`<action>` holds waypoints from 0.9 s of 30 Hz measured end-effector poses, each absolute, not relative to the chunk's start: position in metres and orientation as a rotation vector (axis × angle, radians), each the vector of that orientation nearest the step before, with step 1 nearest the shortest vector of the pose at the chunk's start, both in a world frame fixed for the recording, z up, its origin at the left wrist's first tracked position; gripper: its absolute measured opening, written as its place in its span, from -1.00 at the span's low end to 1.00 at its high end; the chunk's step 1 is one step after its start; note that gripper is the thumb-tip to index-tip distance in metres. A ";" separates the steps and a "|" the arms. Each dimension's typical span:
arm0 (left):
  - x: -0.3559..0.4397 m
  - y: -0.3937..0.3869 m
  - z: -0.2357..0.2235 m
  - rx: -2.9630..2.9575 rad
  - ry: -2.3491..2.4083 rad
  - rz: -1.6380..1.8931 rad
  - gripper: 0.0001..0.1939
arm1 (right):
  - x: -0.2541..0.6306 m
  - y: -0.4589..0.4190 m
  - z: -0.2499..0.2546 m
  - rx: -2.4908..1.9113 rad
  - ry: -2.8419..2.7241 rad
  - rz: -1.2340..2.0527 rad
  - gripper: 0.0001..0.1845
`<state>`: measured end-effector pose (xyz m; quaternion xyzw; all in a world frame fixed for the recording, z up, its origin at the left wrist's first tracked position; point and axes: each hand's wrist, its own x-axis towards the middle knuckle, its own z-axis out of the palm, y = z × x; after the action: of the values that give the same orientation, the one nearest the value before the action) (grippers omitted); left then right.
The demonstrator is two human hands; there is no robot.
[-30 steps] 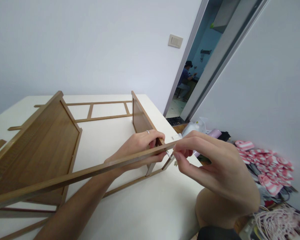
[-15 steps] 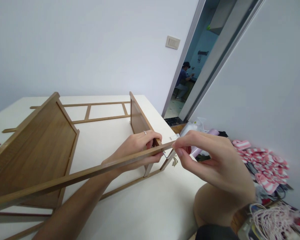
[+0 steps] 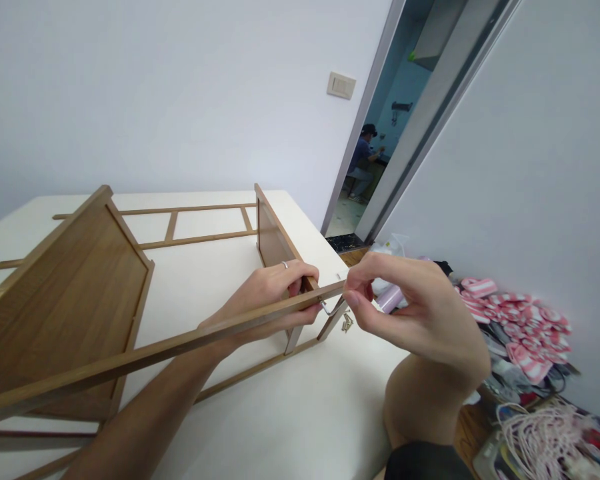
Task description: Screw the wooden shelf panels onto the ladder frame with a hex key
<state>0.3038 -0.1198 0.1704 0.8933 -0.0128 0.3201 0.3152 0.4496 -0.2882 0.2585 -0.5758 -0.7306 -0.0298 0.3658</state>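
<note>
A partly built wooden shelf frame (image 3: 95, 280) lies on its side on a white table (image 3: 300, 400). My left hand (image 3: 270, 297) is closed round the end of a long wooden rail (image 3: 170, 347) where it meets the small upright panel (image 3: 275, 243). My right hand (image 3: 415, 310) pinches a small metal hex key (image 3: 330, 309) at that joint, thumb and forefinger pressed together. Several loose screws (image 3: 347, 323) lie on the table just under the joint.
A heap of pink striped cloth (image 3: 520, 327) and cords (image 3: 545, 433) lies on the floor to the right. An open doorway (image 3: 380, 147) behind the table shows another person seated in the far room. A light switch (image 3: 341, 85) is on the wall.
My right hand has shifted slightly left and up at the joint, turning the hex key. The view has drifted a little; my left hand keeps its grip on the rail.
</note>
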 end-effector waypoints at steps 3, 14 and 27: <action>0.304 -0.120 0.171 2.355 -0.031 0.847 -0.77 | 0.452 -0.289 0.259 -1.478 -1.871 -0.061 -0.86; 0.304 -0.121 0.172 2.345 -0.005 0.840 -0.79 | 0.458 -0.282 0.254 -1.431 -1.853 0.010 -0.89; 0.304 -0.122 0.173 2.343 0.026 0.808 -0.81 | 0.473 -0.282 0.254 -1.383 -1.857 0.153 -0.88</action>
<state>0.3038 -0.1224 0.1730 0.8939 0.0099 0.3083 0.3253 0.4733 -0.2823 0.2541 -0.5466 -0.7338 0.0605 0.3989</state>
